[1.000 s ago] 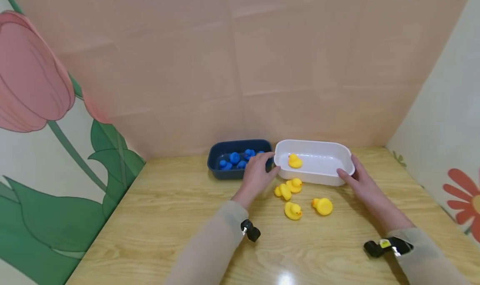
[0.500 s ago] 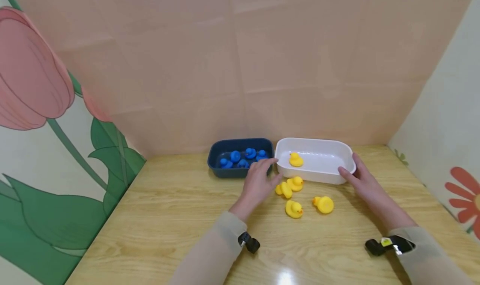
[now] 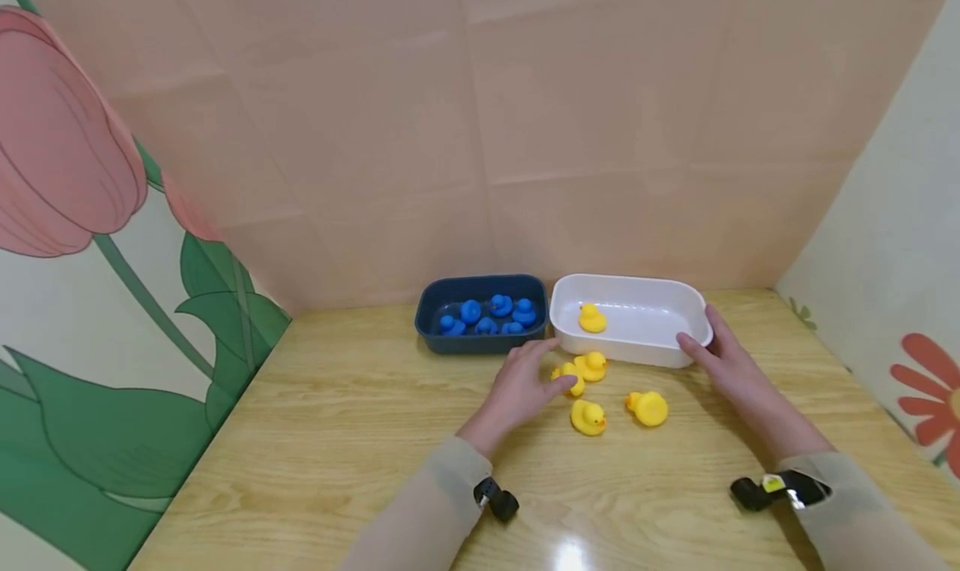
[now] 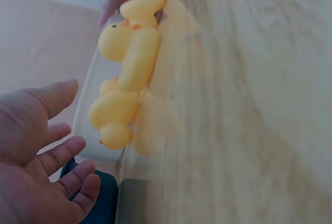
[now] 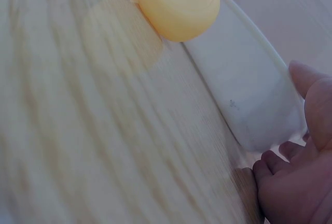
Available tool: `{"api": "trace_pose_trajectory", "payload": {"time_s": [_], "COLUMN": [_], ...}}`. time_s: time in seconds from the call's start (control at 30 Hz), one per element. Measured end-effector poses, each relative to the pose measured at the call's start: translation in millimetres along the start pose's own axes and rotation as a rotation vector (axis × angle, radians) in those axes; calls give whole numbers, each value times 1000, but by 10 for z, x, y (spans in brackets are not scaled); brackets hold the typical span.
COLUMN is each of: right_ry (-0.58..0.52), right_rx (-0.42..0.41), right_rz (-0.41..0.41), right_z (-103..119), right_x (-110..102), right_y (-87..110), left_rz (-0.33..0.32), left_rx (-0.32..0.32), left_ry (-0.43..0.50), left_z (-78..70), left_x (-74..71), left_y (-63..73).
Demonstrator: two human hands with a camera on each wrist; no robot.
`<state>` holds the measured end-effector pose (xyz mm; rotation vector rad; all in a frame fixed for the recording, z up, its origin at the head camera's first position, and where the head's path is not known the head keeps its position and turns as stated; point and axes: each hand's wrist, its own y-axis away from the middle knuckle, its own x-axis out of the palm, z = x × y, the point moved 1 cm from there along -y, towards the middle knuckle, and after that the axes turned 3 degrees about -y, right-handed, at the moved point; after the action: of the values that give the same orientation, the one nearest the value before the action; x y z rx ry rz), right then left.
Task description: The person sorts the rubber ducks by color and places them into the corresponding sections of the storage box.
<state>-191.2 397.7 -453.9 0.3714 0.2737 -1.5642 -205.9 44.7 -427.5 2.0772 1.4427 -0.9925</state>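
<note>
My left hand (image 3: pixel 520 388) is beside a yellow rubber duck (image 3: pixel 572 378), thumb and fingers spread with a gap between them. In the left wrist view, the fingers (image 4: pixel 67 154) bend loosely and hold nothing. My right hand (image 3: pixel 723 358) grips the right end of a white plastic tub (image 3: pixel 637 353), thumb over the rim and fingers round the outside. One yellow duck (image 3: pixel 592 318) sits inside that tub. In front of it lie another duck (image 3: pixel 592 367), an upright one (image 3: pixel 588 418) and one tipped over (image 3: pixel 647 408) with its flat base showing.
A dark blue tub (image 3: pixel 450 345) holding several blue ducks (image 3: pixel 470 311) stands left of the white tub, side by side with it. Both are at the back of the wooden table (image 3: pixel 315 438), close to a pinkish wall covering (image 3: pixel 360 179).
My left hand has come away from the white tub's left end and moved down and slightly right, to the nearest yellow ducks. The right hand keeps its hold on the tub.
</note>
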Motion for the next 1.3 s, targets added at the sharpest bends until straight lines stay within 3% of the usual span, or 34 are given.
{"api": "trace_pose_trajectory", "payload": {"time_s": [0.4,0.73,1.3], "right_ry": [2,38,37], "right_rx": [-2,-9,0], "right_rz": [0,-11,-5], "right_z": [-10,-12,-11], "right_x": [-9,-5,-3], "right_y": [-10,-14,-7], "left_rz": [48,36,23], "left_rx": [-9,43,24], "left_ry": [68,37,2], "left_z": [118,179,142], "left_x": [99,179,216], "left_y": [-7,-59,-51]}}
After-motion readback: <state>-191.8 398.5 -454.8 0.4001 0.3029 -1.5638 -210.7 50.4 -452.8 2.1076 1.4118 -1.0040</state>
